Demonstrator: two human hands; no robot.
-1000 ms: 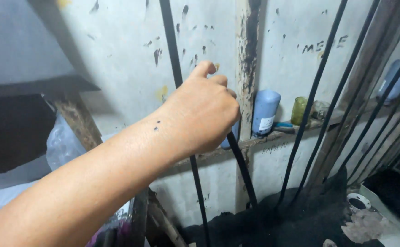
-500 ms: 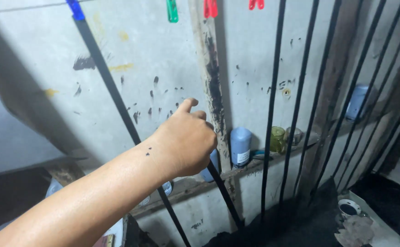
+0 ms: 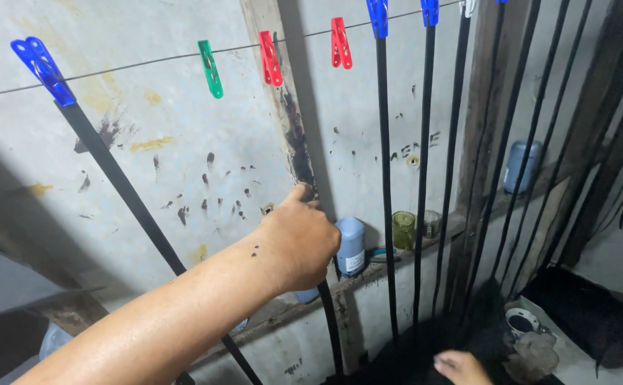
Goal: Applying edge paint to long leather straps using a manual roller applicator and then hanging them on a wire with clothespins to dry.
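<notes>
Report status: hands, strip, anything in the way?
Left hand gripping black strip hung from blue clothespin. Right hand low, grip unclear. Blue bottle close behind.

Glossy plastic pegs [image 3: 271, 58] – rough, stained wall [image 3: 183, 128] – matt black strips [image 3: 119, 185].

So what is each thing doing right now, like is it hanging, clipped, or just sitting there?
Left hand: closed around a long black strip.
Long black strip: hangs slanted from a blue plastic clothespin.
Right hand: low down, mostly out of view.
Green plastic clothespin: on the wire, holds nothing.
Two red plastic clothespins: on the wire, hold nothing.
Pale blue bottle: upright on the ledge.
</notes>
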